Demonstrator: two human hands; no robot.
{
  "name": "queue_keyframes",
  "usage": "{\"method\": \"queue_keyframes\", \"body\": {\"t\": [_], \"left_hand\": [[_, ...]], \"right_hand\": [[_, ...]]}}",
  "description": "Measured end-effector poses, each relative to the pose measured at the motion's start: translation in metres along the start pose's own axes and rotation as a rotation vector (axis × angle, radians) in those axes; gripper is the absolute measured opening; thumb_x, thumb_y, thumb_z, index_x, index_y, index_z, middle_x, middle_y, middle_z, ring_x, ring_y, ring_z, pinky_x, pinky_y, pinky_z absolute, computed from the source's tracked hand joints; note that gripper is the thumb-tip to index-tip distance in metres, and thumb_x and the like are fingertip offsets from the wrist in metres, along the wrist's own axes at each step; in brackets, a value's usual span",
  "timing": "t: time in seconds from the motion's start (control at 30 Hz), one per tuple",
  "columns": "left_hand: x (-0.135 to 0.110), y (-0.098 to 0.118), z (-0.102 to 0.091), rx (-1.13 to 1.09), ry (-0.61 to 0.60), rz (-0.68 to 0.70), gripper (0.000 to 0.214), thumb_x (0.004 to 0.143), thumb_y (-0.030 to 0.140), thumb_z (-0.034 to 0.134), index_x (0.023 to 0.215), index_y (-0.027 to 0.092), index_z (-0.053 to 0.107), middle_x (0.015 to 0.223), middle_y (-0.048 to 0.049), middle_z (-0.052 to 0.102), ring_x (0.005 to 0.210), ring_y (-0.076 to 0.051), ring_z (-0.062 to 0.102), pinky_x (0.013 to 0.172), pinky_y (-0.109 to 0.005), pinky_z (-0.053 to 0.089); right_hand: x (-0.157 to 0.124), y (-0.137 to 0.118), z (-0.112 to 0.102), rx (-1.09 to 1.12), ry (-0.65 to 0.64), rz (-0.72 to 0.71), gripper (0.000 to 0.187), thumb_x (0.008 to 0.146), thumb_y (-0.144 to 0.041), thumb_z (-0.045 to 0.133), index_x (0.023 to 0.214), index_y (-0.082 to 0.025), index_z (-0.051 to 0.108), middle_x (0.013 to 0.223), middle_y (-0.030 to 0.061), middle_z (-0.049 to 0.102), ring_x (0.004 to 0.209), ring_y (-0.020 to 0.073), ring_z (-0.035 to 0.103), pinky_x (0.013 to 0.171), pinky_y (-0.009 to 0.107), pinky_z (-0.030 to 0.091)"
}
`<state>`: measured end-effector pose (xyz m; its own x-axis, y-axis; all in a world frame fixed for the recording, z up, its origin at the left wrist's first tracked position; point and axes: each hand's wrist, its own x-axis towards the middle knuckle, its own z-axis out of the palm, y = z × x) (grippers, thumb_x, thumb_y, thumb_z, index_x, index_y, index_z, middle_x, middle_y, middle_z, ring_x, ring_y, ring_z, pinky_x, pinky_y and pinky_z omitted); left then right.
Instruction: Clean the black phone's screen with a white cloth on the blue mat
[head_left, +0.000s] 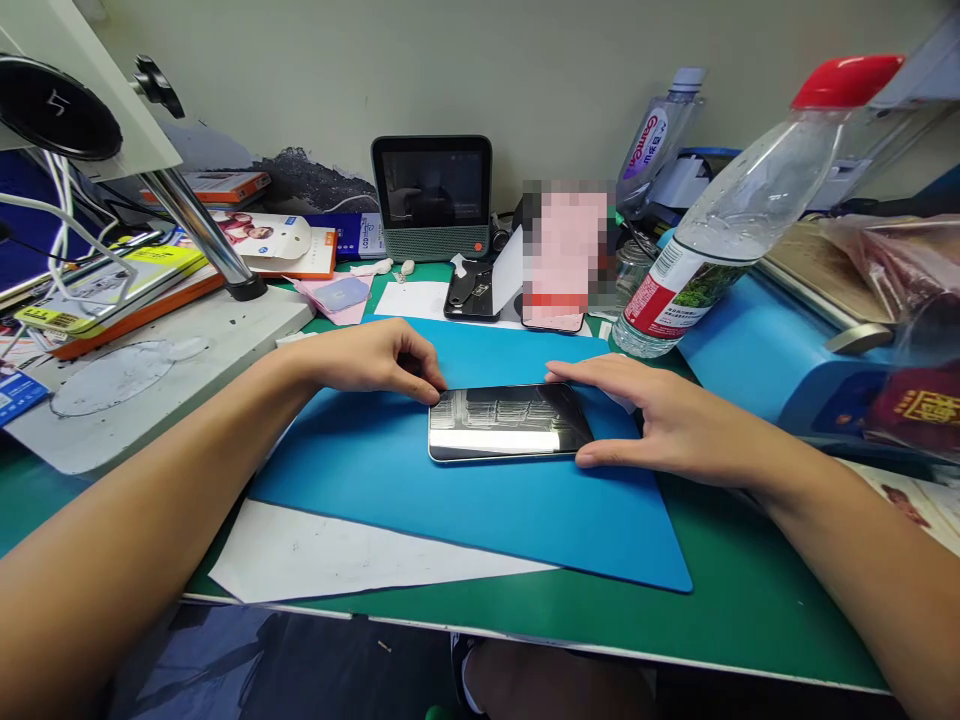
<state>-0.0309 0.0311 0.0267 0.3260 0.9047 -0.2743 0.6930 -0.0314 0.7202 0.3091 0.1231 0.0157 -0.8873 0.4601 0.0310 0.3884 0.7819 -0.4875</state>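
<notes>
A black smartphone (510,425) lies screen up on a blue mat (465,510), its glass showing bright reflections. My left hand (382,360) is closed, with thumb and forefinger pinched at the phone's far left corner. Its other fingers curl under and are partly hidden. At the right end of the phone, my right hand (645,415) spans the short side. Its forefinger touches the far corner and its thumb the near corner.
A clear bottle with a red cap (690,230) stands close behind my right hand. Farther back are a smart display (433,200), an opened black phone (474,288) and a pixelated pink item (566,250). Left is a stand base (135,390); white paper (337,555) lies under the mat.
</notes>
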Motion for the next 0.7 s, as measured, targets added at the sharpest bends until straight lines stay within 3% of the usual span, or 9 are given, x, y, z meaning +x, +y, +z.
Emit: {"method": "queue_keyframes", "body": {"t": [0.23, 0.53, 0.7], "left_hand": [[0.0013, -0.0028, 0.0000, 0.006, 0.004, 0.008, 0.026, 0.079, 0.044, 0.079, 0.092, 0.022, 0.082, 0.096, -0.0015, 0.080, 0.092, -0.020, 0.071, 0.081, -0.026, 0.054], [0.0013, -0.0013, -0.0002, 0.020, -0.012, -0.013, 0.024, 0.080, 0.045, 0.077, 0.092, 0.025, 0.082, 0.095, 0.0002, 0.080, 0.088, -0.019, 0.070, 0.081, -0.026, 0.053], [0.0009, -0.0006, 0.0004, 0.027, -0.014, -0.026, 0.025, 0.080, 0.047, 0.078, 0.092, 0.025, 0.082, 0.094, -0.0003, 0.080, 0.088, -0.019, 0.071, 0.082, -0.027, 0.054]], "right_hand": [[0.0000, -0.0008, -0.0012, -0.011, 0.001, -0.009, 0.084, 0.079, -0.063, 0.077, 0.152, -0.030, 0.054, 0.147, 0.0108, 0.063, 0.132, 0.0382, 0.059, 0.108, 0.058, 0.051], [0.0001, 0.0004, 0.0000, -0.024, -0.002, -0.054, 0.085, 0.080, -0.061, 0.078, 0.152, -0.023, 0.055, 0.144, 0.0134, 0.065, 0.131, 0.0370, 0.060, 0.110, 0.055, 0.050], [0.0001, 0.0002, -0.0004, -0.025, -0.015, -0.040, 0.085, 0.079, -0.063, 0.078, 0.152, -0.025, 0.054, 0.147, 0.0130, 0.062, 0.134, 0.0378, 0.057, 0.111, 0.055, 0.048]]}}
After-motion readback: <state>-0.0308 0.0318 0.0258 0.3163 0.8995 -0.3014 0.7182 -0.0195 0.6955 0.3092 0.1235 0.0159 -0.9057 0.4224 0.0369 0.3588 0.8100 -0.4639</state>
